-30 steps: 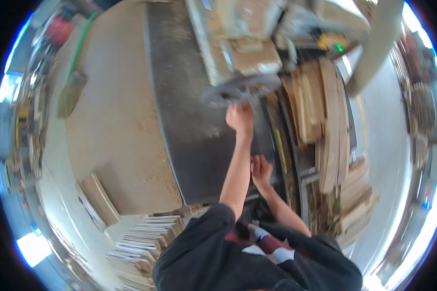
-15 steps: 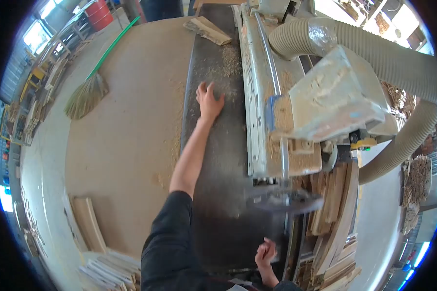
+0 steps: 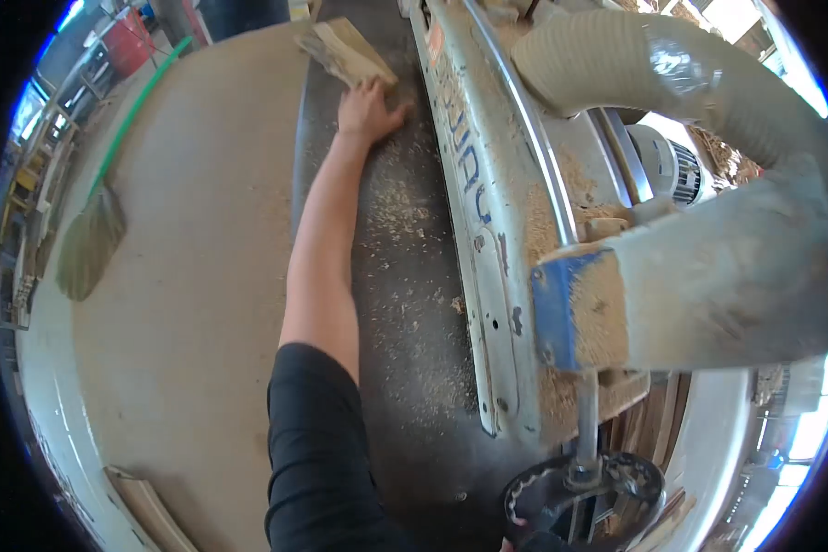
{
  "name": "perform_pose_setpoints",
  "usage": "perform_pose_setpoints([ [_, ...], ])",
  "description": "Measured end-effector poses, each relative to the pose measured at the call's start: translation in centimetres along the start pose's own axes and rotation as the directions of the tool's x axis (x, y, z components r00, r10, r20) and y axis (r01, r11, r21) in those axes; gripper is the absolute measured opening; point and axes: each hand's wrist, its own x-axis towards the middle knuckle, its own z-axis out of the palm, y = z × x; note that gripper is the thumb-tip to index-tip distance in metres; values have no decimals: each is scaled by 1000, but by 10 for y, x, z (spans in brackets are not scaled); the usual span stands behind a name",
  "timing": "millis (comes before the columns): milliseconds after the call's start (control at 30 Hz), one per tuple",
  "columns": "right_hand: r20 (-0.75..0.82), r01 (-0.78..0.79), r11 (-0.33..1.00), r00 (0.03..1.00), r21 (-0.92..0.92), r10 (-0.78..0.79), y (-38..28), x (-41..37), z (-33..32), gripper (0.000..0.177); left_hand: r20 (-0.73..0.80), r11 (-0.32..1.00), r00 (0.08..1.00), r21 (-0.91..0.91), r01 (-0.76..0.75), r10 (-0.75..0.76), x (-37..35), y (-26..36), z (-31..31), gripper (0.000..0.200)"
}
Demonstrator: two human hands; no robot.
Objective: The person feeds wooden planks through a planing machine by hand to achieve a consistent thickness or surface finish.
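My left hand (image 3: 366, 114) reaches far along the dark metal machine table (image 3: 414, 304). Its fingertips touch the near end of a rough-edged piece of wood (image 3: 348, 53), and the thumb is spread out to the right. Whether the fingers press on the wood or only rest there is hard to see. At the bottom edge, a sliver of my right hand (image 3: 506, 546) shows beside the black handwheel (image 3: 517, 497) of the machine; its fingers are mostly hidden.
The woodworking machine (image 3: 474, 239) rises along the right, with a dust hood (image 3: 727, 285) and a thick hose (image 3: 598, 64). Wood chips (image 3: 400, 221) litter the table. On the left floor lie a green-handled broom (image 3: 92, 239) and a board (image 3: 147, 508).
My left hand has moved forward along the table to the piece of wood. The view has shifted closer to the machine, and my right hand has mostly left the frame beside the handwheel.
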Motion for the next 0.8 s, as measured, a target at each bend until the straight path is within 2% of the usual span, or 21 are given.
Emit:
perform_pose_setpoints([
  [33,-4,14,1000,1000,8,-14,-2,1,-1,22,29,1000,999,-21,-20,20,-18,4,-14,79],
  [100,-5,40,999,999,31,-40,-5,3,-4,21,186,994,982,-113,4,18,-59,17,-55,77],
  [167,-22,57,996,998,62,-56,-5,-7,-10,21,59,982,997,-182,-41,52,-121,30,-74,75],
  [233,31,-152,951,988,271,150,13,-20,3,26,72,977,997,-214,-16,33,-187,64,-119,70],
  [267,6,-107,973,994,203,108,21,-22,8,24,71,989,994,-129,-68,78,-219,78,-135,65],
  [300,-3,-74,989,997,126,75,27,-26,9,22,127,980,987,-188,-70,95,-251,94,-160,63],
  [367,-75,-43,977,995,210,60,26,-23,9,18,158,979,983,-194,-61,93,-318,130,-199,62],
  [400,-48,-105,949,991,298,125,36,-31,17,15,166,979,982,-195,-57,90,-351,147,-215,62],
  [433,-106,-57,958,990,280,90,41,-32,21,16,154,982,984,-180,-64,93,-386,164,-228,61],
  [533,-63,-137,917,983,375,172,36,-26,18,18,255,971,960,-232,-53,113,-481,217,-281,61],
  [567,-44,-178,902,976,393,211,37,-28,19,19,392,968,916,-249,13,89,-515,226,-286,69],
  [600,-50,-165,907,979,388,199,35,-25,15,20,411,968,908,-251,22,85,-539,242,-302,69],
  [633,-60,-151,912,980,383,188,30,-21,12,22,289,971,957,-236,41,30,-558,261,-322,76],
  [667,25,-225,916,973,331,230,17,-14,2,31,166,972,986,-226,61,-23,-577,277,-338,84],
  [700,103,-288,918,957,274,270,6,-5,-10,40,250,959,962,-225,171,-113,-593,287,-346,98],
  [733,106,-303,915,953,267,284,1,-3,-18,40,264,958,958,-231,172,-108,-610,296,-349,98],
  [800,398,-340,937,872,75,285,-3,-12,-29,59,305,944,950,-292,153,-59,-639,313,-354,103],
])
